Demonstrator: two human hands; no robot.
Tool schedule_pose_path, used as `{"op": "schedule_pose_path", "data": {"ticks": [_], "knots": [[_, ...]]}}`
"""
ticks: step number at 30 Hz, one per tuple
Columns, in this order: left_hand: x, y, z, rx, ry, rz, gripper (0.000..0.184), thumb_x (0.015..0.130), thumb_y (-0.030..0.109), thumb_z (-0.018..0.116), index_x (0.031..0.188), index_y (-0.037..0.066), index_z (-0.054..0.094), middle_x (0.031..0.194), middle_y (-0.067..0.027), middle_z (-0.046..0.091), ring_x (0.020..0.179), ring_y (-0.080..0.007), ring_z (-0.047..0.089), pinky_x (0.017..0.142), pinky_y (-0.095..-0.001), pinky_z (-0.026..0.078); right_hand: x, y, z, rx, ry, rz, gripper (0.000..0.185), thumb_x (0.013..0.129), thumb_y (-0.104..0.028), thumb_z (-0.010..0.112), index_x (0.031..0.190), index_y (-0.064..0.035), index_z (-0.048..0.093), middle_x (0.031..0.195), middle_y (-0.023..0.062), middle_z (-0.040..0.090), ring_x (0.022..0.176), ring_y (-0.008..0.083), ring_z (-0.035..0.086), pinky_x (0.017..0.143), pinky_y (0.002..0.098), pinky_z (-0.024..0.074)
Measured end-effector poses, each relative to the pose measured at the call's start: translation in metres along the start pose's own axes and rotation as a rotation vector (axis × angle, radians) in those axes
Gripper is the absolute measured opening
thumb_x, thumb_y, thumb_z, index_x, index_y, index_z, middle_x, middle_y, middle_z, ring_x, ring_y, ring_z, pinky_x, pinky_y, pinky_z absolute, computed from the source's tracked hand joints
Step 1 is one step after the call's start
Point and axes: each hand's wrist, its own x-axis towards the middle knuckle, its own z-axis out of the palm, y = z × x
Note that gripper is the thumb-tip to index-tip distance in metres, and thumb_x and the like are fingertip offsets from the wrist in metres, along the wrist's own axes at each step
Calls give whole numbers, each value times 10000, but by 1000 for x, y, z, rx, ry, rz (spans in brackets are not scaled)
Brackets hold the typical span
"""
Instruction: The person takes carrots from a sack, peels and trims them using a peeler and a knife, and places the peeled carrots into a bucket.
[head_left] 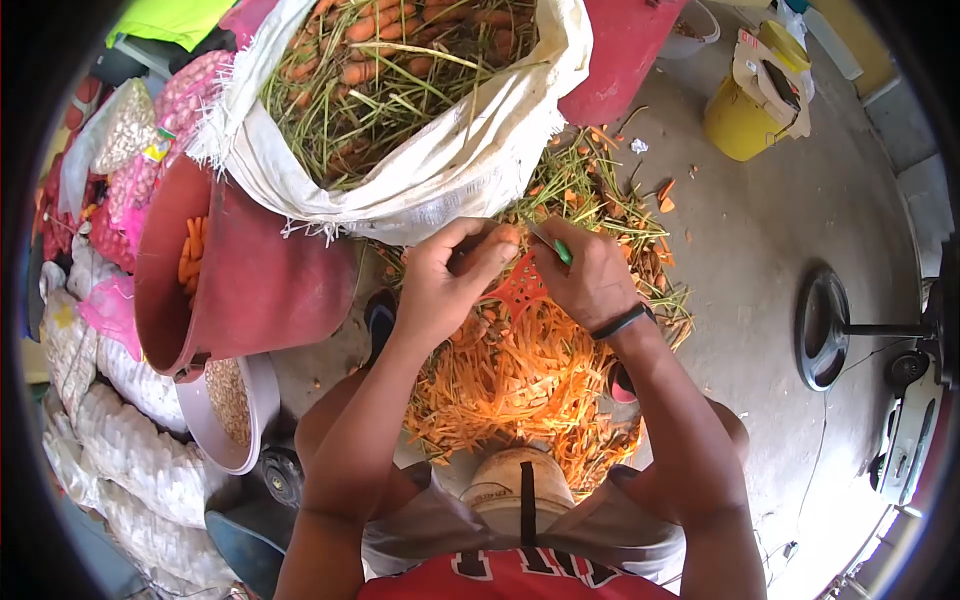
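Observation:
My left hand [448, 278] is closed around a carrot [508, 236], with only the orange end showing past the fingers. My right hand [592, 278] grips a small knife [562, 252] by its green handle, the blade pointing toward the carrot. Whether blade and carrot touch, I cannot tell. Below both hands lies a heap of orange carrot peelings [510, 375]. A red plastic piece with holes [522, 288] shows between the hands, above the heap. Just beyond them stands an open white woven sack [450, 195] full of carrots [372, 25] and green stalks.
To the left, a red tub [290, 260] on its side holds peeled carrots [192, 255]. Near it are a pale basin [265, 410] of grains and white sacks [140, 450]. Cut stalks [590, 190] litter the floor. A yellow bucket [738, 120] and black-based stand [822, 325] are at right.

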Motion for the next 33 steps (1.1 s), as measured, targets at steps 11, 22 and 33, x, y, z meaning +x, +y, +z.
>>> {"op": "schedule_pose_path", "data": {"ticks": [11, 22, 33], "knots": [[-1, -16, -11, 134, 28, 40, 246, 835, 163, 757, 976, -21, 676, 843, -69, 699, 770, -92, 621, 717, -268, 504, 3, -7, 22, 6, -105, -70, 134, 798, -99, 640, 903, -21, 610, 737, 223, 629, 691, 414, 627, 607, 473, 500], [3, -21, -8, 162, -9, 172, 241, 821, 144, 763, 977, -21, 685, 842, -93, 713, 742, -111, 639, 699, -270, 508, 2, 2, 26, 35, -145, -62, 147, 786, -103, 647, 889, -10, 602, 729, 222, 629, 699, 418, 622, 618, 479, 499], [6, -12, -13, -270, 21, -226, 313, 963, 223, 586, 1184, 1, 585, 1079, -21, 603, 875, -71, 575, 741, -225, 479, 5, 46, 7, -39, -326, 152, 522, 712, -405, 817, 1064, -83, 608, 863, 130, 685, 795, 296, 676, 733, 403, 524]]}}
